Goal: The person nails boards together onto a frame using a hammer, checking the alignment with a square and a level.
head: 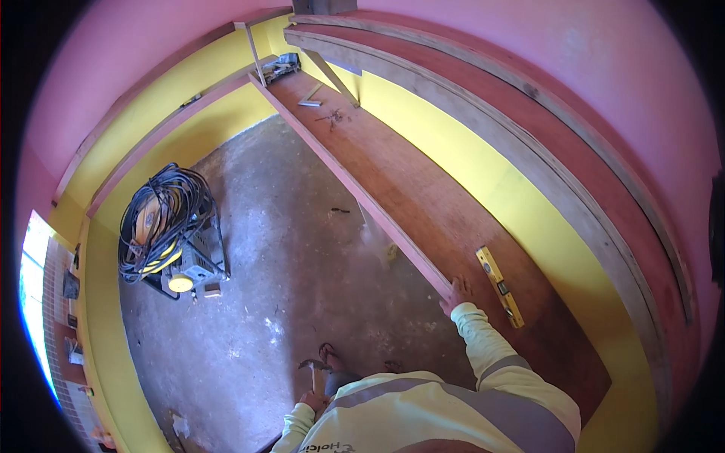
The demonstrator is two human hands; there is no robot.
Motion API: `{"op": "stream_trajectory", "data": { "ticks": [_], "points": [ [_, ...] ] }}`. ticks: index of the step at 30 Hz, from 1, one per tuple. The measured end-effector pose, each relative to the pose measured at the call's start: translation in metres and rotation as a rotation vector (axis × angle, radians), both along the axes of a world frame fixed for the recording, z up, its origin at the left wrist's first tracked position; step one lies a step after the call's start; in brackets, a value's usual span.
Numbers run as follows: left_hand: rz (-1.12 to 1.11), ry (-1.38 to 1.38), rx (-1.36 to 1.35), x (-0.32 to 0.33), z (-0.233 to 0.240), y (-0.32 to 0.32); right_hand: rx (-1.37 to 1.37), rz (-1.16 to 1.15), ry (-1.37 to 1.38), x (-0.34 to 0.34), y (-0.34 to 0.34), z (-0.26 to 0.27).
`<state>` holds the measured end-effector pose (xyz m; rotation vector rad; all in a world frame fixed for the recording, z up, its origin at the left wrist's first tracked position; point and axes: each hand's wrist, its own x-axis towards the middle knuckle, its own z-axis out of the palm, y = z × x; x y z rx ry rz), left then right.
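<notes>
Low at the body, my left hand holds a claw hammer by its wooden handle, with the metal head uppermost. My right hand is over the front edge strip of a long reddish-brown wooden shelf. Its fingers lie on the shelf top and the rest of the hand wraps the strip near its end. To the right of that hand, a yellow spirit level lies on the shelf, close to the wall.
Above run two long wooden shelves. A small square, some nails and a cluttered pile occupy the lower shelf's far end. On the floor at left stands a framed machine under coiled black cable. A diagonal wooden brace supports the upper shelf.
</notes>
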<state>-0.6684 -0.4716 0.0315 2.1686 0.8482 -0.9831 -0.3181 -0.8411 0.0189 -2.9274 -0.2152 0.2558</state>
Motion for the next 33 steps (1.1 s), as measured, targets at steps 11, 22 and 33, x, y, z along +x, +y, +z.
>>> {"op": "stream_trajectory", "data": {
  "ticks": [11,22,33],
  "points": [
    [-0.653,-0.172,0.021,0.039,-0.062,0.199,-0.146,-0.307,0.076,0.032,0.042,0.013],
    [0.430,-0.230,-0.599,0.193,0.045,0.297,-0.108,-0.521,0.068,0.036,0.106,0.009],
    [0.071,-0.573,-0.713,0.424,0.143,0.219,-0.133,-0.517,-0.041,0.053,0.102,0.013]
  ]
}}
